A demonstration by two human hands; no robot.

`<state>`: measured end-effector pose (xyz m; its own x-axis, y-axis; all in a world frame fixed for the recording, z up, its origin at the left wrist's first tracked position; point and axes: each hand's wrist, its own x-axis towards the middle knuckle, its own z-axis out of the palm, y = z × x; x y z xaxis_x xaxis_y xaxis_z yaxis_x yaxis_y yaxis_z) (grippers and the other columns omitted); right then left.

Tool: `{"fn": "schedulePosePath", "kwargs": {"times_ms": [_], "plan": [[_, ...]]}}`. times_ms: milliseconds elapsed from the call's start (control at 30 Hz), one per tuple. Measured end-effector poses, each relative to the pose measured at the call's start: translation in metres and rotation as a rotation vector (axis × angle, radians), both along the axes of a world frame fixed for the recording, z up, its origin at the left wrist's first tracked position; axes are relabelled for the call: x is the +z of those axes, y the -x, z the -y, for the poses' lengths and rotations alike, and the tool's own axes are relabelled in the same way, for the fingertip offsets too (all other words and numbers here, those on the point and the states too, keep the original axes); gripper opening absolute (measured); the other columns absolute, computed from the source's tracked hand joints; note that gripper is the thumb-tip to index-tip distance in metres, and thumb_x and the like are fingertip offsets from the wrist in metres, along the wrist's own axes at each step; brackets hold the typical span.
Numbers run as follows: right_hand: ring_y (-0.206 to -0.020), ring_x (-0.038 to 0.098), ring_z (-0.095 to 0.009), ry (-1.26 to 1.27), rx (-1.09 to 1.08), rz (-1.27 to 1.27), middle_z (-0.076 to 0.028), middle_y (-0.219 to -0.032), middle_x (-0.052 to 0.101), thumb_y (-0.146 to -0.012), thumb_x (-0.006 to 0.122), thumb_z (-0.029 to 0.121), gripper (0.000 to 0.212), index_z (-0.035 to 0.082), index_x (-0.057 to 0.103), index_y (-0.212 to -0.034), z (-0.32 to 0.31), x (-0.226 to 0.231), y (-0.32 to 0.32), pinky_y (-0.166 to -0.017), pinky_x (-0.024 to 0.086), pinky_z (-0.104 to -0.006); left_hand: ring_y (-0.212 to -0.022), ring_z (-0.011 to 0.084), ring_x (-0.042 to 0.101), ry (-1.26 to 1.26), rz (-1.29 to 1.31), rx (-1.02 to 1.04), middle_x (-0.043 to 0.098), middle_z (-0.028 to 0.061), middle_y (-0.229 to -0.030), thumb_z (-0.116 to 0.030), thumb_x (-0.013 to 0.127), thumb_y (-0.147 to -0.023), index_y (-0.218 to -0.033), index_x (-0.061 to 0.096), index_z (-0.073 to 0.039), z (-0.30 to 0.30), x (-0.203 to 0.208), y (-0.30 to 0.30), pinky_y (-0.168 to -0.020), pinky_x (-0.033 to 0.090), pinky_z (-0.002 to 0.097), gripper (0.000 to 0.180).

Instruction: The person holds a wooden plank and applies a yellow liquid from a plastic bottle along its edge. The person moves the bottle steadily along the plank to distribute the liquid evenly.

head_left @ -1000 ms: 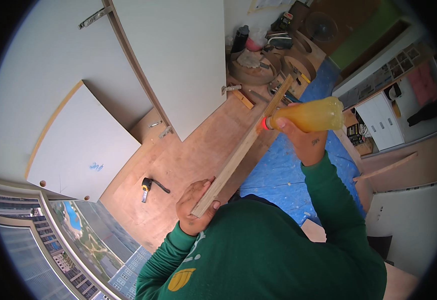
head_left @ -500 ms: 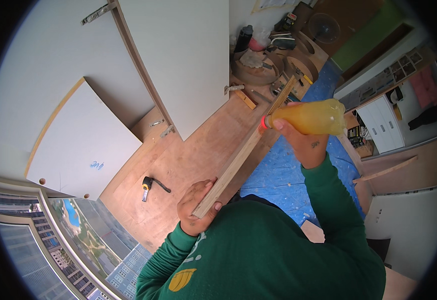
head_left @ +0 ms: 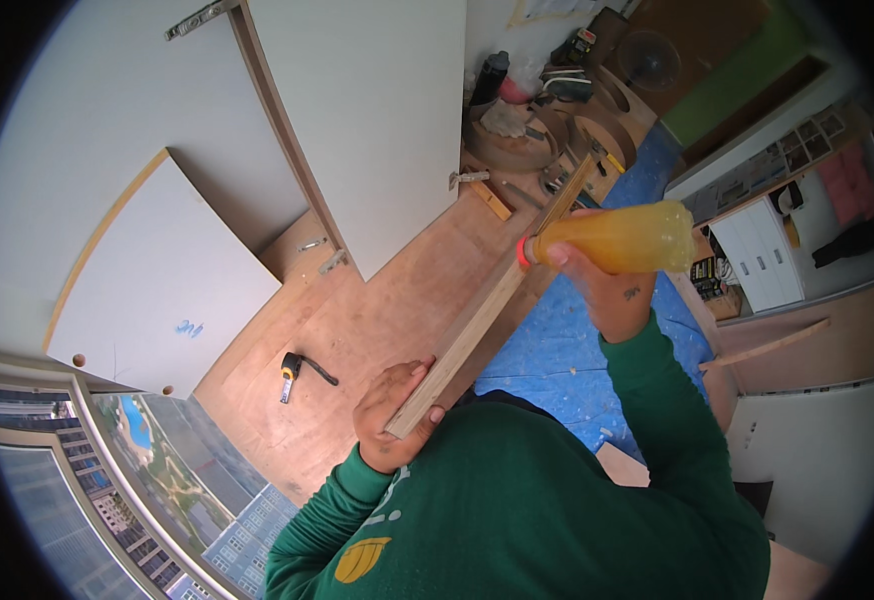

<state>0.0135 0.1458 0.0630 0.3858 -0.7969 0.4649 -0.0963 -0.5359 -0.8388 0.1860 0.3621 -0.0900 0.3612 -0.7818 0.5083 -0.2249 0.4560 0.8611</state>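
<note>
My left hand (head_left: pixel 389 412) grips the near end of a long wooden board (head_left: pixel 467 343), its fingers on one face and its thumb on the other. The board stands on edge, its bare narrow edge facing up, and slants away toward the far right. In my right hand (head_left: pixel 612 290) is a clear plastic bottle (head_left: pixel 622 238) of yellowish liquid, likely glue, tipped on its side. The red cap (head_left: pixel 523 252) of the bottle is at the board's upper edge; whether it touches, I cannot tell. A tape measure (head_left: pixel 293 370) with a black strap lies left of my left hand.
A large white door panel (head_left: pixel 362 120) with metal hinges stands ahead. Another white panel (head_left: pixel 152 290) leans at the left, near the window. Coiled edge-banding strips (head_left: pixel 517 150), tools and a black bottle (head_left: pixel 491 78) crowd the far end. Blue sheeting (head_left: pixel 557 350) covers the floor at the right.
The bottle in my right hand has moved slightly back along the board's edge toward me. My left hand keeps its hold, and the view has shifted a little.
</note>
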Motion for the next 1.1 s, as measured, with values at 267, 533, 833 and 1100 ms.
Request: {"fn": "schedulePosePath", "kwargs": {"times_ms": [267,533,833,1100], "plan": [[-0.086,0.073,-0.016,-0.056,-0.108,-0.045,-0.005,-0.091,0.078,-0.087,0.088,0.006,0.017,0.000,0.079,-0.100,0.016,-0.001,0.002,-0.081,0.057,-0.0309,-0.116,0.0406,0.072,0.000,-0.016,-0.014,0.074,0.0265,-0.126,-0.006,0.084,-0.086,-0.136,0.068,0.005,0.001,-0.001,-0.003,-0.101,0.055,0.0451,0.053],[-0.084,0.071,-0.014,-0.053,-0.092,-0.019,-0.005,-0.093,0.078,-0.088,0.088,0.008,0.016,0.001,0.079,-0.099,0.017,-0.009,0.002,-0.078,0.057,-0.0297,-0.117,0.0402,0.072,-0.017,-0.011,-0.004,0.073,0.0268,-0.128,-0.007,0.084,-0.086,-0.136,0.068,0.005,0.001,-0.001,-0.006,-0.101,0.055,0.0449,0.053],[-0.085,0.071,-0.014,0.084,-0.045,0.028,-0.005,-0.094,0.078,-0.089,0.087,0.008,0.017,0.000,0.078,-0.102,0.021,-0.009,0.005,-0.078,0.057,-0.0289,-0.117,0.0408,0.072,-0.003,-0.041,0.000,0.073,0.0265,-0.127,-0.006,0.085,-0.086,-0.136,0.068,0.004,0.002,-0.005,-0.008,-0.101,0.056,0.0455,0.054],[-0.082,0.072,-0.016,0.015,-0.110,0.001,-0.008,-0.095,0.076,-0.091,0.087,0.018,0.031,-0.003,0.074,-0.111,0.015,-0.012,0.006,-0.069,0.057,-0.0274,-0.117,0.0408,0.072,-0.043,-0.026,-0.008,0.073,0.0264,-0.126,-0.006,0.084,-0.087,-0.136,0.068,0.003,-0.001,-0.003,-0.006,-0.101,0.056,0.0459,0.053]]}}
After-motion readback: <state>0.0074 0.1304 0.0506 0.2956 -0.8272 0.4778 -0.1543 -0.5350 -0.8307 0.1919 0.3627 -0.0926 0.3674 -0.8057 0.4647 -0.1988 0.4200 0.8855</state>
